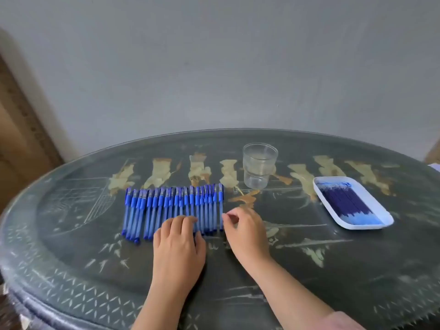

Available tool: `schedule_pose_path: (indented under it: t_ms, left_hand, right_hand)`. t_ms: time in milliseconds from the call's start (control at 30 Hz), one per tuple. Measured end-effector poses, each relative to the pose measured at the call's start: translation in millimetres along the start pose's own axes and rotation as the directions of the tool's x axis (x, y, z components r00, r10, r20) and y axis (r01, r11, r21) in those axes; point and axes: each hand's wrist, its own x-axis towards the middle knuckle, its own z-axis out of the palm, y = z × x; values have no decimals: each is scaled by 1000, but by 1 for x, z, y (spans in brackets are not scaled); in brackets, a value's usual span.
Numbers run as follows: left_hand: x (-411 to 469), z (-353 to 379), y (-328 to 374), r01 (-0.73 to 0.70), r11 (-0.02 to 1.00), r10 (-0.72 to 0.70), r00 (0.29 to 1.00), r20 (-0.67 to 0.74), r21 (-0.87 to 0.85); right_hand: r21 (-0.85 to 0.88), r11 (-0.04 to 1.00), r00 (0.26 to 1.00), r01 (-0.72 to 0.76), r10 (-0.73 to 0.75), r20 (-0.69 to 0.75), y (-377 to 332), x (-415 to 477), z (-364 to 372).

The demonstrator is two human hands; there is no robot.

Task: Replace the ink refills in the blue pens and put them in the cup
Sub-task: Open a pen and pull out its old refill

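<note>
Squarely mid-desk, found the blue pens (166, 210) laid side by side in one tight row, barrel against barrel. Noted solid blue caps at the far ends, translucent blue barrels running back toward the person, and darker tips at the near ends. Saw the left part of the row lean slightly aslant and the right part lie straighter.

Found the left hand (178, 244) palm down on the near right part of the row, fingers apart and laid loosely over several barrels, clasping none and hiding their near ends. Found the right hand (245, 232) just off the right end of the row, thumb and forefinger drawn close together beside the last pen. Could not tell through the blur whether clamped on it or merely touching.

Spotted the cup (260, 165), clear and upright, just beyond the far right corner of the row. Farther right, well apart from the pens, saw a white tray (364, 226) set at an angle, holding dark blue refills (345, 203) bunched lengthwise.

Underneath, made out a dark oval desk (71, 234) with a glossy top and pale painted figures. Caught a pink sleeve (342, 320) on the right forearm and a plain grey wall (214, 67) behind.
</note>
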Motion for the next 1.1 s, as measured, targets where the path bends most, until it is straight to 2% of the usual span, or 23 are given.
schedule_pose_path:
  t_ms: [100,267,700,933,1100]
  left_hand:
    - [2,4,-1,-20,1000,21,999,-39,8]
    - [-1,7,-4,-39,998,42,996,-73,45]
    - [0,8,-2,-31,999,32,999,-20,39]
    - [-1,7,-2,-27,999,28,999,-23,27]
    - [-1,5,-2,-25,1000,25,1000,-18,-1]
  right_hand:
    - [-77,997,999,-18,16,-29,-3,8,8]
    - [-96,995,1000,-13,11,-23,-6,7,8]
    - [-141,988,998,-59,59,-3,-10,9,8]
    - [29,989,984,-145,147,-103,-3,9,7]
    - [121,981,965,-151,173,-198,10,-1,-19]
